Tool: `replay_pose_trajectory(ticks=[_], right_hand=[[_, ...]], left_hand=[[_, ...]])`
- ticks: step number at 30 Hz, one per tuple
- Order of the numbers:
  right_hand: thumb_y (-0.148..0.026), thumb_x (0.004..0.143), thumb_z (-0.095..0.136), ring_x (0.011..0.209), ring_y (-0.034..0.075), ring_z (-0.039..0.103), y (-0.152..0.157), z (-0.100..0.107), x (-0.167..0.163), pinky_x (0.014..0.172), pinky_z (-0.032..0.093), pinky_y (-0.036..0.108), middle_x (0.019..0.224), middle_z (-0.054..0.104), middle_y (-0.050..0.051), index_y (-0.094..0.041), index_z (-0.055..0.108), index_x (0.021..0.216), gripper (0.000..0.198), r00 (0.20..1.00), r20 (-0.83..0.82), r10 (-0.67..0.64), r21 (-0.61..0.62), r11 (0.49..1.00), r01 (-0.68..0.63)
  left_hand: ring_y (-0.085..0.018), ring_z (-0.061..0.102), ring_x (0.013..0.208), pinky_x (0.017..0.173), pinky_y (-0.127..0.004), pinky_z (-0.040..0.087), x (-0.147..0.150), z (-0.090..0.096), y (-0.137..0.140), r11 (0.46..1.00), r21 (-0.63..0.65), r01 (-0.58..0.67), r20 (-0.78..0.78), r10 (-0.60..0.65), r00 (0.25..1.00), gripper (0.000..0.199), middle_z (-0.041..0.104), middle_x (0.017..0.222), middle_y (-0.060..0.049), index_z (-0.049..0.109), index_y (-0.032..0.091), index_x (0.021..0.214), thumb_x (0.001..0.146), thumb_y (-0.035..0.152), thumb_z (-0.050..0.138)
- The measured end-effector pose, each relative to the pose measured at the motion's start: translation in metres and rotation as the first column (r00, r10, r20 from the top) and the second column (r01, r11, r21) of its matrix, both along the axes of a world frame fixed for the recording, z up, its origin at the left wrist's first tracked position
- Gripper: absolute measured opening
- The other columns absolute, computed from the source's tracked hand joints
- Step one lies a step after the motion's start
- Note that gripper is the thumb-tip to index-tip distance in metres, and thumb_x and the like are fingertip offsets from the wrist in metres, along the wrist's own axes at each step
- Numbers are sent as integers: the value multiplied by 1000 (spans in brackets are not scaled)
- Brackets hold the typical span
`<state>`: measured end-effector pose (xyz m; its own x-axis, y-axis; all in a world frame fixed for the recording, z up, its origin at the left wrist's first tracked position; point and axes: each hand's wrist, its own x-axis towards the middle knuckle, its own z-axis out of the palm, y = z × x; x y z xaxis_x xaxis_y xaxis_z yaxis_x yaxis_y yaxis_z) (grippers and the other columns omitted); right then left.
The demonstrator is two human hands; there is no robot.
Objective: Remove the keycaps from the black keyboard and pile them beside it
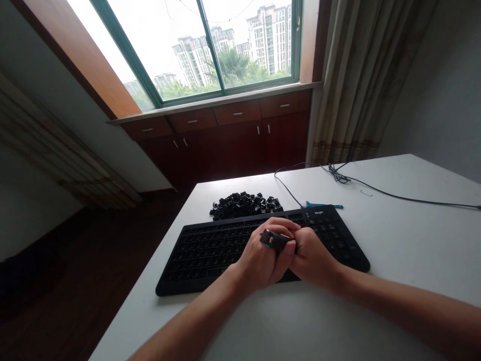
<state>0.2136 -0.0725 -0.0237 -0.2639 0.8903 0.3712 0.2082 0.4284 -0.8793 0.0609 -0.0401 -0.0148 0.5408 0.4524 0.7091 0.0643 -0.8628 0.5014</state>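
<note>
A black keyboard point(203, 243) lies on the white table, its left part showing rows of sockets with the caps off. Keys still cover the right-hand number block. Above it, my left hand point(263, 255) is closed on an elongated black keycap point(273, 240), gripped between thumb and curled fingers. My right hand point(311, 258) is closed too and pressed against the left; its fingers curl out of sight, so whatever they hold is hidden. Behind the keyboard's upper edge sits a heap of loose black keycaps point(244, 204).
A thin blue plastic tool point(323, 205) lies behind the keyboard's right part. The black cable point(398, 195) runs across the white table point(421, 240), with a tied bundle. Nearby is a thin bent wire point(366, 193). Cabinets point(236, 145) stand beneath the window.
</note>
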Motion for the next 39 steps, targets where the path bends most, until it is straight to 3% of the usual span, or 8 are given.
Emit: replay_pose_trajectory(ticks=[4, 9, 14, 20, 25, 28, 33, 39], right_hand=[[-16, 84, 57, 67, 19, 70, -4, -1, 0, 60, 54, 27, 75, 74, 4, -15, 75, 87, 18, 1000, 26, -3, 34, 999, 2], [-16, 79, 59, 79, 23, 72, -4, 2, -4, 67, 58, 30, 87, 74, 7, -15, 74, 93, 20, 997, -9, 77, 101, 992, -75], [-19, 88, 58, 77, 22, 72, 6, 3, -5, 63, 57, 28, 83, 76, 4, -15, 75, 98, 20, 997, -82, -11, -67, 998, 5], [-27, 92, 63, 100, 26, 69, 8, 8, -4, 86, 55, 35, 108, 74, 9, -15, 69, 120, 31, 986, -154, -62, -75, 996, 51], [-36, 89, 69, 59, 13, 53, 10, 6, -2, 56, 45, 25, 66, 58, -2, -18, 67, 88, 17, 911, -369, -185, -244, 965, 97], [-40, 88, 71, 46, 8, 31, 12, 5, 1, 44, 28, 23, 53, 39, -8, -20, 53, 67, 34, 778, -556, -292, -376, 924, 78], [-33, 84, 70, 42, 8, 21, 15, 11, 4, 40, 22, 24, 48, 30, -9, -22, 40, 56, 43, 622, -685, -380, -451, 891, 49], [-31, 84, 66, 41, 9, 24, 16, 13, 5, 40, 25, 25, 45, 30, -8, -22, 45, 58, 35, 583, -710, -394, -448, 892, 57]], left_hand=[[-21, 67, 99, 88, -37, 57, 1, 2, -2, 998, 50, 24, 46, -26, 999, 20, 66, 113, -11, 48, 22, 110, 93, 21, 56], [-22, 66, 101, 90, -41, 56, 3, 6, -7, 995, 97, 37, 114, -48, 992, 18, 67, 109, -10, 47, 23, 111, 96, 26, 55], [-21, 65, 102, 90, -38, 54, 5, 4, -3, 994, -84, -69, 35, 72, 997, 6, 64, 112, -12, 49, 20, 106, 100, 21, 46], [-25, 58, 118, 105, -43, 46, 3, 6, -2, 970, -222, -102, -19, 101, 995, 21, 61, 126, -14, 54, 18, 119, 105, 27, 41], [-22, 60, 107, 95, -39, 50, 1, 3, -4, 946, -262, -193, -58, 185, 981, 31, 60, 123, -13, 45, 19, 133, 105, 31, 40], [-22, 60, 105, 89, -37, 52, 2, 0, -2, 950, -178, -255, -105, 239, 965, 28, 61, 119, -12, 48, 20, 126, 100, 30, 51], [-23, 61, 97, 86, -38, 54, 4, -2, -1, 973, 46, -226, -271, 230, 935, 12, 66, 106, -9, 59, 19, 99, 93, 29, 59], [-24, 62, 91, 86, -40, 55, 5, -6, -1, 980, 116, -163, -370, 195, 908, 35, 69, 105, -8, 69, 19, 107, 84, 45, 69]])
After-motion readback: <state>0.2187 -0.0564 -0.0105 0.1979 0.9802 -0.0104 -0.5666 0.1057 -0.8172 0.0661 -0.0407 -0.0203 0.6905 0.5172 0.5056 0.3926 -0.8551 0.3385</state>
